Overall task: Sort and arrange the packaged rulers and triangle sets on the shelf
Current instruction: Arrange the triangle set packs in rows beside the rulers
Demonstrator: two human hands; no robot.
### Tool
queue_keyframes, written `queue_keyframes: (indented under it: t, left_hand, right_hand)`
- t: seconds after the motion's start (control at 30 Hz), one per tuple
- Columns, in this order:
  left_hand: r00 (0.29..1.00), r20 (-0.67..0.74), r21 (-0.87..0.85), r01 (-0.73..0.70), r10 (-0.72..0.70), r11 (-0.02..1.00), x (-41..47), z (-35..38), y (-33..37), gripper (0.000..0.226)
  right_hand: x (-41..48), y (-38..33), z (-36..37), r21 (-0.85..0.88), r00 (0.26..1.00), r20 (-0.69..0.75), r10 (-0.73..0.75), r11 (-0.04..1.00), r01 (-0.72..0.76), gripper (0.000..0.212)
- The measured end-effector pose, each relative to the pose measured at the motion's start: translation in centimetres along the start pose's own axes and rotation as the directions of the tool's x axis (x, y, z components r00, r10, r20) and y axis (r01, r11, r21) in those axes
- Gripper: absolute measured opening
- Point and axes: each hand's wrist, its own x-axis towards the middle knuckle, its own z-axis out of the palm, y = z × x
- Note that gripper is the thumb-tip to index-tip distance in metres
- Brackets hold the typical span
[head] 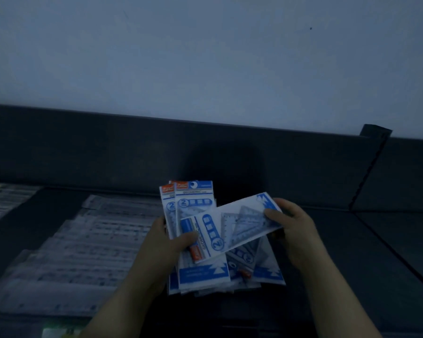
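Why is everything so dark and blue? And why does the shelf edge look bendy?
In the head view the light is dim and bluish, so the shelf looks nearly black; only the white packets in the left hand and the tilted packet in the right hand stand out; the rulers at left are blurry, and the wide lens bows the shelf's back edge.

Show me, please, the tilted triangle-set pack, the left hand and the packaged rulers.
tilted triangle-set pack (pixel 232 228): head view, on its clear middle window.
left hand (pixel 163 242): head view, on its thumb side.
packaged rulers (pixel 95 240): head view, on the middle of the overlapping row.
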Motion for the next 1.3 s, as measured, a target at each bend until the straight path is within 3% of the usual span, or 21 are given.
queue_keyframes:
  t: [0.1, 0.23, 0.33, 0.53, 0.6, 0.67, 0.77, 0.87, 0.97, 1.03, 1.2, 1.3]
  left_hand:
    - [0.995, -0.095, -0.060, -0.029, 0.023, 0.998, 0.5, -0.6, 0.1, 0.033]
    - [0.997, -0.069, -0.147, -0.052, 0.043, 0.988, 0.8, -0.5, 0.2, 0.058]
    - [1.000, -0.027, -0.183, -0.018, 0.014, 0.983, 0.6, 0.3, -0.2, 0.074]
    - [0.995, -0.095, -0.099, -0.052, 0.043, 0.994, 0.8, 1.2, -1.0, 0.049]
    - [0.989, -0.140, -0.096, -0.050, 0.036, 0.994, 0.8, 0.8, -0.8, 0.042]
    - [0.984, -0.170, -0.087, -0.070, 0.055, 0.994, 0.9, 0.1, -0.5, 0.040]
    - [0.983, -0.158, -0.061, -0.107, 0.096, 0.992, 1.0, -0.8, -0.1, 0.039]
    - [0.987, -0.132, -0.050, -0.102, 0.094, 0.994, 1.0, -1.0, 0.1, 0.036]
    - [0.990, -0.115, -0.042, -0.092, 0.087, 0.995, 0.9, -1.0, 0.0, 0.036]
    - [0.990, -0.107, -0.043, -0.098, 0.093, 0.994, 0.9, -1.0, 0.0, 0.038]
    - [0.992, -0.089, -0.035, -0.094, 0.090, 0.995, 1.1, -1.4, -0.4, 0.041]
    - [0.993, -0.087, -0.033, -0.079, 0.076, 0.996, 1.2, -1.5, -0.5, 0.040]
  right_hand:
    - [-0.5, -0.2, 0.0, -0.199, 0.990, 0.120, 0.080, 0.979, -0.055, 0.021]
    - [-1.0, 0.0, 1.2, -0.042, 0.989, 0.091, 0.115, 0.993, -0.112, 0.008]
    - [-1.7, 0.8, 3.0, -0.081, 0.987, 0.138, 0.077, 0.995, -0.066, 0.011]
    - [-2.6, 1.7, 3.7, -0.351, 0.913, 0.396, 0.097, 0.935, 0.053, 0.028]
    - [-2.0, 1.9, 2.8, -0.363, 0.953, 0.301, 0.037, 0.928, 0.079, 0.022]
    - [-0.8, 2.3, 1.6, -0.513, 0.990, 0.124, -0.061, 0.851, 0.116, 0.021]
    - [0.4, 3.3, 0.8, -0.661, 0.995, 0.101, -0.010, 0.746, 0.075, 0.044]
    - [1.8, 3.8, 0.7, -0.799, 0.979, 0.196, 0.055, 0.588, 0.127, 0.093]
    - [2.9, 3.6, 0.9, -0.793, 0.962, 0.241, 0.132, 0.599, 0.117, 0.123]
    - [3.1, 3.4, 0.9, -0.817, 0.967, 0.215, 0.136, 0.568, 0.101, 0.125]
    - [3.1, 2.9, 0.5, -0.924, 0.977, 0.158, 0.141, 0.371, 0.095, 0.117]
    - [3.4, 2.7, 0.2, -0.929, 0.974, 0.131, 0.183, 0.365, 0.057, 0.119]
